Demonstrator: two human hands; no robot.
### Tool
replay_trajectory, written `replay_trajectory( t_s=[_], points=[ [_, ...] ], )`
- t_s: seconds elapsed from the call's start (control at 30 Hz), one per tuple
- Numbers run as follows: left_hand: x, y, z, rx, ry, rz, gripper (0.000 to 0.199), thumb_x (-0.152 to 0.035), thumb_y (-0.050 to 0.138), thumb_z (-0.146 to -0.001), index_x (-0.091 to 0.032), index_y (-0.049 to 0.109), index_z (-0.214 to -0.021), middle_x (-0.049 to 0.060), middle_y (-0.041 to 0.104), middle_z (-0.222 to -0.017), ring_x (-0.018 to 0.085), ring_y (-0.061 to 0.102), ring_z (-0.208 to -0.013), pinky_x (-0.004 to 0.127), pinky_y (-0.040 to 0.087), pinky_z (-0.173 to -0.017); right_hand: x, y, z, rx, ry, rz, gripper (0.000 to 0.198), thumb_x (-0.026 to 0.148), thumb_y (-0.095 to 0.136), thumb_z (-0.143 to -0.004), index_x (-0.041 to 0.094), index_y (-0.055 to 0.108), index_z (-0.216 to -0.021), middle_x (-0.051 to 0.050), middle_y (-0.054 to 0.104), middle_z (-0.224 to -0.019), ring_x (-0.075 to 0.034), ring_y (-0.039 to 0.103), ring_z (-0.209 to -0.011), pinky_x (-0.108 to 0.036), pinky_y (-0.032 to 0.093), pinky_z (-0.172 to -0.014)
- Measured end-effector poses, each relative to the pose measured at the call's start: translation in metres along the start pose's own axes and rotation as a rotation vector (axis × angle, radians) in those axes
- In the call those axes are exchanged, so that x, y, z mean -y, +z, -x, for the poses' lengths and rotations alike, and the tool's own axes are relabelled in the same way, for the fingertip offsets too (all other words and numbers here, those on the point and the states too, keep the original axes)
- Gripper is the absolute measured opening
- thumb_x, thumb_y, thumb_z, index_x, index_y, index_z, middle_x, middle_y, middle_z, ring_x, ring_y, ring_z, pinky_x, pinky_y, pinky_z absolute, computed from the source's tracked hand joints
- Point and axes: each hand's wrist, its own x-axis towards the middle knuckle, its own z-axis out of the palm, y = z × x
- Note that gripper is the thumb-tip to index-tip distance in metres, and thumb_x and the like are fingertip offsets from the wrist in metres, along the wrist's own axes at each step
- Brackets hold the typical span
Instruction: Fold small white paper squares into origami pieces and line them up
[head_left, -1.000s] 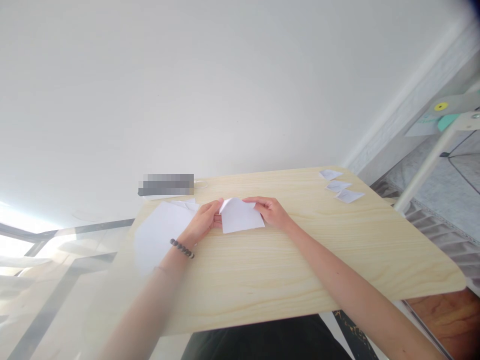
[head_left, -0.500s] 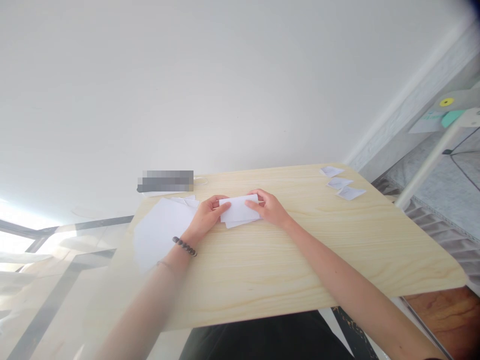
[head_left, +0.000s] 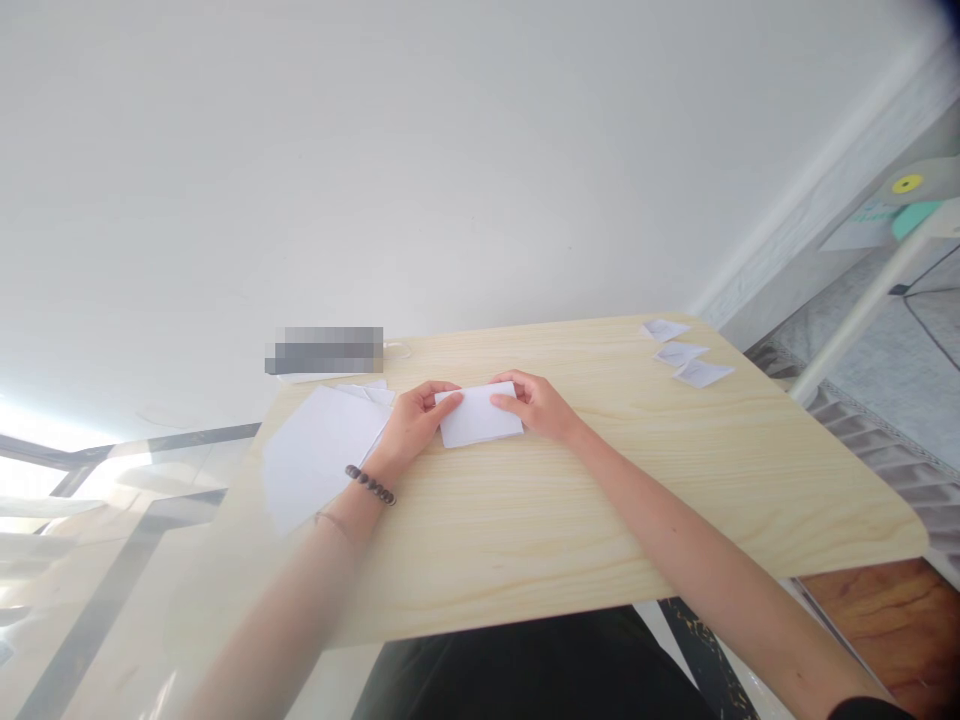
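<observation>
A folded sheet of white paper [head_left: 481,417] is held between my two hands above the middle of the table. My left hand [head_left: 417,418] grips its left end, thumb on the near face and fingers behind. At the opposite end my right hand [head_left: 537,404] pinches the paper the same way, its thumb lying on the front face. The fingers behind the sheet are partly hidden. Just left of my left hand lie loose white sheets [head_left: 319,445], partly covered by my wrist with its dark bead bracelet.
Three small folded paper pieces [head_left: 703,373] lie in a row at the table's far right corner. A blurred-out dark object [head_left: 326,350] stands at the back left. The pale wooden table [head_left: 600,530] meets a white wall behind.
The folded paper's layers have come together: the lower layer that stuck out below is now almost in line with the front one. Both hands keep their hold, and the view has shifted slightly.
</observation>
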Motion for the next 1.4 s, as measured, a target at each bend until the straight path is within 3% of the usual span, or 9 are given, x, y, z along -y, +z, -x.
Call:
replay_trajectory(
  t_s=[0.23, 0.43, 1.03, 1.4],
  points=[
    [-0.0021, 0.0007, 0.0018, -0.033, 0.019, -0.054, 0.039, -0.046, 0.061, -0.068, -0.017, 0.061, -0.094, -0.001, 0.055, -0.062, 0.009, 0.047, -0.053, 0.020, 0.033, -0.047, 0.0009, 0.0048, -0.0001, -0.120, 0.001, 0.121, 0.038, 0.052, 0.053, -0.072, 0.018, 0.060, -0.088, -0.003, 0.060, -0.074, -0.013, 0.054, -0.061, -0.021, 0.040, -0.048],
    [-0.0033, 0.0030, 0.0029, -0.099, 0.003, -0.067, 0.038, -0.048, 0.063, -0.065, -0.017, 0.064, -0.087, 0.001, 0.060, -0.067, 0.012, 0.049, -0.056, 0.021, 0.033, -0.048, -0.0016, 0.0039, 0.0005, -0.079, -0.021, 0.094, 0.035, 0.049, 0.052, -0.073, 0.017, 0.060, -0.086, -0.003, 0.061, -0.075, -0.013, 0.055, -0.062, -0.021, 0.040, -0.049],
    [-0.0031, 0.0036, 0.0028, -0.092, -0.031, -0.103, 0.043, -0.050, 0.062, -0.065, -0.017, 0.064, -0.092, 0.002, 0.062, -0.068, 0.011, 0.049, -0.053, 0.021, 0.031, -0.044, -0.0024, 0.0003, 0.0011, -0.018, -0.006, 0.039, 0.035, 0.047, 0.053, -0.073, 0.016, 0.060, -0.090, -0.004, 0.064, -0.077, -0.013, 0.057, -0.066, -0.022, 0.041, -0.053],
    [-0.0035, 0.0054, 0.0027, -0.112, -0.034, -0.033, 0.040, -0.047, 0.065, -0.063, -0.016, 0.064, -0.089, 0.003, 0.063, -0.068, 0.014, 0.053, -0.058, 0.023, 0.036, -0.049, -0.0035, -0.0002, 0.0003, -0.008, 0.010, 0.017, 0.033, 0.043, 0.056, -0.072, 0.016, 0.060, -0.091, -0.004, 0.065, -0.079, -0.014, 0.058, -0.068, -0.022, 0.043, -0.056]
  ],
)
